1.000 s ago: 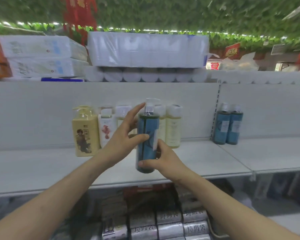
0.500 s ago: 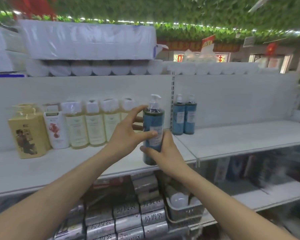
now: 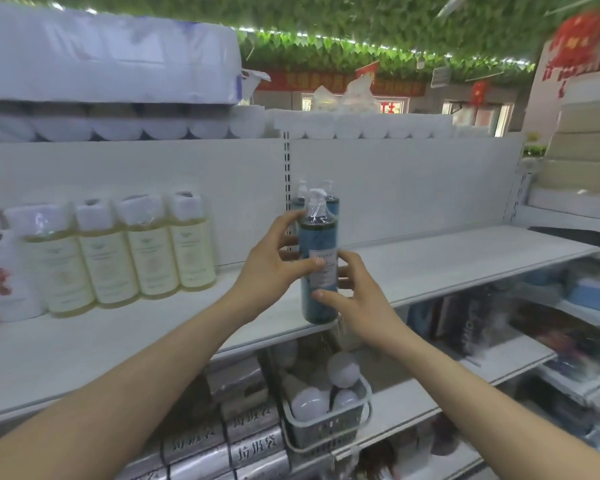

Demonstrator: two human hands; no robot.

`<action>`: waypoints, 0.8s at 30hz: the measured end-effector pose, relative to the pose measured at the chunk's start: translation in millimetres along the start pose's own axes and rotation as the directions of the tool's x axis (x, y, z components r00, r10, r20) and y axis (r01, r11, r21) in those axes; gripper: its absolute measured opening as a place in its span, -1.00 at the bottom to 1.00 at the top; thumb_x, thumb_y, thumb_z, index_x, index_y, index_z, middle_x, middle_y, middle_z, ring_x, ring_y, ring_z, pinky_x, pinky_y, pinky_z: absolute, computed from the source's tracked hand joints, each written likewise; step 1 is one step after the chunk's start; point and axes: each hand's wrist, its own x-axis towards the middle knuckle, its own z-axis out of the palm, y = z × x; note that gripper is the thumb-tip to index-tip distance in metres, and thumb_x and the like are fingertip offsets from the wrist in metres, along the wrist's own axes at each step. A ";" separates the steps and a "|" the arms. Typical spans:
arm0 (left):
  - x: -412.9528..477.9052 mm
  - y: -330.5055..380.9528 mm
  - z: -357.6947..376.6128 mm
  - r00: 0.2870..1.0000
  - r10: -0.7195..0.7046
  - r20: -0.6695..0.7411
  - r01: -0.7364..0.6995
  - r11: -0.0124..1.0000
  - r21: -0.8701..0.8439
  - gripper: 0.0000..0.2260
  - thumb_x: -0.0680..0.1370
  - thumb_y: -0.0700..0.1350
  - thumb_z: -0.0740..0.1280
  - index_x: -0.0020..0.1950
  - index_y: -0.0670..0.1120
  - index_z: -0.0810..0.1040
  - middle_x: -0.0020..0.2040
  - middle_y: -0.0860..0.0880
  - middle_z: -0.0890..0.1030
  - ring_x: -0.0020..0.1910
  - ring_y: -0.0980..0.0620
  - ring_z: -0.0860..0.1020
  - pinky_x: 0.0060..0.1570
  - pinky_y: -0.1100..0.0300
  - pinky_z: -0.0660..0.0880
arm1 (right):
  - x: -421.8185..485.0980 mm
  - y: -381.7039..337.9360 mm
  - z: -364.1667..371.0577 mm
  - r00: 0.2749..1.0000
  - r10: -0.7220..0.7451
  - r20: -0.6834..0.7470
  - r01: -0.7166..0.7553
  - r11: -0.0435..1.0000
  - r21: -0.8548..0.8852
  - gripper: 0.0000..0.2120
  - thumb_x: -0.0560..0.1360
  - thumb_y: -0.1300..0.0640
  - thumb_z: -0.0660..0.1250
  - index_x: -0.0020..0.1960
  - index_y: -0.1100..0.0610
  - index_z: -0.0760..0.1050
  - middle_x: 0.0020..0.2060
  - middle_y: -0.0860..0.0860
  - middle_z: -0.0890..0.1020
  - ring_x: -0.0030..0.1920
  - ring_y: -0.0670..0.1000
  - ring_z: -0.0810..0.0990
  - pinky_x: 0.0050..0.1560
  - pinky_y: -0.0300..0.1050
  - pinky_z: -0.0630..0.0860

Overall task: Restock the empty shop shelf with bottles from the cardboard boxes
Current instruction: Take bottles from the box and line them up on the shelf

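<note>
You hold the blue bottle (image 3: 318,271) with both hands. Your left hand (image 3: 271,271) grips its upper half from the left side, with the thumb lying across the label and the fingers curled behind. Your right hand (image 3: 357,303) grips the lower half from the right side, with the thumb on the front under the label. Both hands are closed around the bottle, and neither is free.

The bottle is upright, its long axis vertical and the pump on top. It is in the air in front of the two standing blue bottles (image 3: 332,202), which are at the back of the shelf (image 3: 465,258). It hides most of them, so it is nearly in line with them and nearer to you. Its bottom is about level with the shelf's front edge, and I cannot tell if it touches the board.

I think the next move is straight away from you, towards the two standing blue bottles, keeping the bottle vertical. Both hands are about equally near. To the left of the two standing blue bottles are the pale yellow bottles (image 3: 153,251); to the right the board is bare.
</note>
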 end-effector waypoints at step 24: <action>127.8 -97.1 109.8 0.982 0.089 0.165 -0.184 0.291 0.939 -0.35 0.69 0.10 0.33 0.74 0.14 0.14 0.70 -0.12 0.21 0.65 -0.19 0.20 0.53 -0.17 0.32 | 173.8 155.9 -115.1 0.991 0.036 0.126 -0.049 0.993 0.104 -0.37 0.59 0.15 0.51 0.54 -0.08 0.28 0.32 -0.02 0.60 0.25 0.02 0.66 0.09 -0.13 0.65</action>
